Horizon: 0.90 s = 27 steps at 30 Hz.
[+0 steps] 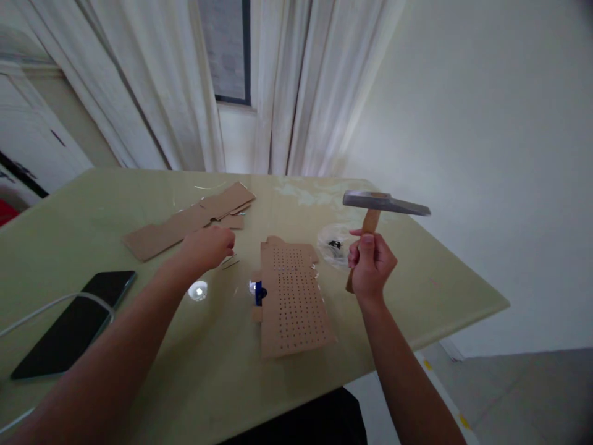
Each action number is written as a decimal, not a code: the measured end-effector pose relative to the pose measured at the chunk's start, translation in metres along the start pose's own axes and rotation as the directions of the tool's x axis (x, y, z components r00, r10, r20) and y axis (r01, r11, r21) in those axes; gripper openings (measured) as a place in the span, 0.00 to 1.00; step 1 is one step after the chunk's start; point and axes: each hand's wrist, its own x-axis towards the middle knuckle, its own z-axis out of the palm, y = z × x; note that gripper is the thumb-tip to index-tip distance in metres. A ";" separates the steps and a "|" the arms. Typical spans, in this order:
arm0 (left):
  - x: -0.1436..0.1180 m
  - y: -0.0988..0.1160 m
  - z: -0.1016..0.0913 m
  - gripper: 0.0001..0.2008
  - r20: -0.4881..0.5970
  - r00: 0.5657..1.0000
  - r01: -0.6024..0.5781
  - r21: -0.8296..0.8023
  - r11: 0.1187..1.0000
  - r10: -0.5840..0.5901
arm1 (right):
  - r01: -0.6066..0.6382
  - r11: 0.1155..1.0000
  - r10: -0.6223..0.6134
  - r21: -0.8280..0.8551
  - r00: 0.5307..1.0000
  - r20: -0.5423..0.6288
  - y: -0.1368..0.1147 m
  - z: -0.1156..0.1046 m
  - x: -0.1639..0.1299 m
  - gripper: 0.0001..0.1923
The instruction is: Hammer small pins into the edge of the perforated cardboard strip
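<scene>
My right hand [370, 262] is wrapped around the wooden handle of a hammer [386, 202], holding it upright above the table with its metal head on top. My left hand [209, 248] is low over the table, fingers curled down and together. What they pinch, if anything, is hidden. Just beside those fingertips lie a few thin stick-like pieces [230, 264]. Between the hands sits a brown cardboard piece [299, 296] with rows of small holes. A blue part [259, 293] with a clear dome shows at its left edge.
Folded cardboard strips [194, 222] lie behind my left hand. A clear plastic bag [331, 238] with small black pieces is left of the hammer. A dark tablet [76, 321] with a white cable [60, 301] lies at left. The table's right corner [504, 304] juts out.
</scene>
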 end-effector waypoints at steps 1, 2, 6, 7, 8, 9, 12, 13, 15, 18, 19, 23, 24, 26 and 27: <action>0.003 -0.003 0.007 0.08 0.026 1.000 0.011 0.017 1.000 -0.011 | 0.009 1.000 -0.009 0.023 1.000 -0.006 0.003 0.004 0.003 0.21; 0.006 -0.004 0.013 0.08 0.048 0.999 0.017 0.034 0.999 -0.019 | 0.014 0.999 -0.013 0.041 1.000 -0.010 0.005 0.008 0.006 0.21; 0.016 -0.007 0.031 0.11 0.097 0.995 0.017 0.076 0.997 -0.024 | 0.018 0.996 -0.018 0.086 1.000 0.005 0.017 0.013 0.011 0.21; 0.017 -0.008 0.033 0.13 0.101 0.995 0.015 0.082 0.997 -0.023 | 0.013 0.996 -0.014 0.093 1.000 0.008 0.019 0.012 0.010 0.21; 0.019 -0.008 0.035 0.15 0.104 0.994 0.013 0.087 0.996 -0.022 | 0.005 0.995 -0.006 0.095 1.000 0.010 0.021 0.010 0.009 0.21; 0.020 -0.008 0.037 0.16 0.106 0.994 0.011 0.090 0.996 -0.021 | -0.007 0.996 0.006 0.093 1.000 0.010 0.023 0.008 0.007 0.21; 0.021 -0.005 0.040 0.17 0.117 0.993 0.004 0.090 0.996 -0.015 | -0.028 0.995 0.029 0.092 1.000 -0.007 0.026 0.001 0.004 0.20; 0.022 -0.004 0.040 0.16 0.119 0.993 0.001 0.086 0.996 -0.011 | -0.026 0.995 0.027 0.097 1.000 -0.013 0.027 -0.001 0.003 0.20; 0.022 -0.001 0.040 0.16 0.113 0.994 -0.005 0.074 0.997 -0.003 | -0.014 0.994 0.017 0.112 1.000 -0.022 0.029 -0.004 0.004 0.20; 0.022 -0.004 0.035 0.15 0.084 0.996 -0.004 0.055 0.998 0.000 | -0.022 0.993 0.025 0.119 0.999 -0.026 0.032 -0.006 0.006 0.21; 0.022 -0.007 0.031 0.14 0.063 0.998 0.002 0.036 0.999 -0.004 | -0.027 0.992 0.030 0.121 0.999 -0.028 0.032 -0.006 0.007 0.21; 0.015 -0.016 0.008 0.12 -0.145 0.989 -0.026 -0.145 0.989 0.005 | -0.066 0.991 0.069 0.116 0.998 -0.015 0.034 -0.005 0.007 0.22; 0.012 -0.013 0.000 0.13 -0.222 0.975 -0.052 -0.202 0.978 0.006 | -0.078 0.991 0.079 0.109 0.997 -0.009 0.034 -0.005 0.007 0.22; 0.006 0.000 -0.017 0.18 -0.365 0.931 -0.133 -0.314 0.940 0.010 | -0.089 0.991 0.089 0.103 0.996 -0.001 0.034 -0.005 0.007 0.23; 0.003 0.011 -0.026 0.19 -0.414 0.910 -0.200 -0.368 0.908 0.032 | -0.087 0.991 0.088 0.105 0.996 0.000 0.034 -0.004 0.007 0.23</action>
